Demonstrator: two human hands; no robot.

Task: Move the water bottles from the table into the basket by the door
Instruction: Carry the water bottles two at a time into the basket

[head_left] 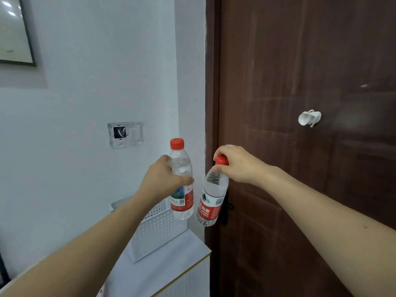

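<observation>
My left hand (164, 179) grips the body of a clear water bottle (182, 202) with a red cap and red label, held upright above the white perforated basket (158, 230). My right hand (233, 166) pinches the red cap of a second water bottle (212, 200), which hangs slightly tilted just right of the first, in front of the door edge. The basket stands on a white cabinet top (171, 260) next to the brown door (300, 146); my left forearm hides part of the basket's near side.
A black door handle (227, 209) sits behind the right bottle. A white hook (309, 118) is stuck on the door. On the white wall are a clear plastic wall plate (125, 135) and a framed picture (15, 31) at upper left.
</observation>
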